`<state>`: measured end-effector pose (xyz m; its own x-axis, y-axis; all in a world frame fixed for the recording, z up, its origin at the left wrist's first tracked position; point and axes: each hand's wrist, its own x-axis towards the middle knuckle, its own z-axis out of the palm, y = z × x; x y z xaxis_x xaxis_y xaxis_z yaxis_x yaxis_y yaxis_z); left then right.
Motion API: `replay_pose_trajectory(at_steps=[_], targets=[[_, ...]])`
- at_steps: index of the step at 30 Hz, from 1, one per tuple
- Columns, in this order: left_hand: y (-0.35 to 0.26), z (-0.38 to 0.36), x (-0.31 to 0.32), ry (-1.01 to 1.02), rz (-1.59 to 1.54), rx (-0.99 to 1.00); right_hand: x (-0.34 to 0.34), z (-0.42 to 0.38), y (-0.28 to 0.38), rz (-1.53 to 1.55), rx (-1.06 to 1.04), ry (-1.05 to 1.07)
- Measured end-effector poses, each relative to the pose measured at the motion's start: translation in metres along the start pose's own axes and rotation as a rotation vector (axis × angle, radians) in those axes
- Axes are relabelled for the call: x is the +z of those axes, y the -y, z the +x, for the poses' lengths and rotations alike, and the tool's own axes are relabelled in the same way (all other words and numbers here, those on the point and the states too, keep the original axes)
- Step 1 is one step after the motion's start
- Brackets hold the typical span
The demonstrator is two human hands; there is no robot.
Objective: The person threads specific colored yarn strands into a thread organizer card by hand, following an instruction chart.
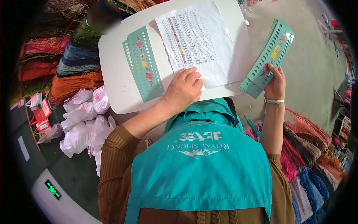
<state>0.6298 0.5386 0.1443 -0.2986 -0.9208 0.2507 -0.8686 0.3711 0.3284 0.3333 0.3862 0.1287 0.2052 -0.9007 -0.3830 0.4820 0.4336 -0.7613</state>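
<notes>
Cards (pixel 267 58) (green) between right-hand fingers (pixel 275 71)

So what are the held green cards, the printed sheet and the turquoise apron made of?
Green cards: smooth, stiff card or plastic, I can't tell which; they look flat and rigid in the right hand.
Printed sheet: matte paper, judging by its creases and uneven edge.
Turquoise apron: probably woven fabric, dull-finished; it folds softly and shows a hem.

Bright light washed across the white tabletop (pixel 115 84), we caught soft shadow beside the printed sheet (pixel 199 44), the exit sign (pixel 52 189) glowed green, blur smudged our upper left, and fisheye edges curved into black!
</notes>
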Motion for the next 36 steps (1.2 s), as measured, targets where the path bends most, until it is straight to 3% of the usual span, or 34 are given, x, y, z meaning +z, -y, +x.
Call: replay_pose_trajectory(at_steps=[4, 13, 22, 28, 36], targets=[[-0.009, 0.010, -0.007, -0.032, -0.039, -0.051, 0.006, 0.000, 0.001, 0.008, 0.009, -0.005], [-0.009, 0.020, 0.013, -0.062, 0.241, 0.054, -0.003, 0.003, -0.003, 0.028, 0.004, 0.012], [-0.013, 0.025, 0.004, -0.036, 0.112, 0.032, -0.002, -0.002, 0.001, 0.057, -0.004, 0.008], [-0.013, 0.034, 0.018, -0.103, 0.251, 0.164, -0.005, -0.003, 0.003, 0.056, -0.008, -0.017], [-0.015, 0.038, 0.017, -0.035, 0.235, 0.177, -0.011, -0.004, 0.001, 0.076, -0.024, -0.024]])
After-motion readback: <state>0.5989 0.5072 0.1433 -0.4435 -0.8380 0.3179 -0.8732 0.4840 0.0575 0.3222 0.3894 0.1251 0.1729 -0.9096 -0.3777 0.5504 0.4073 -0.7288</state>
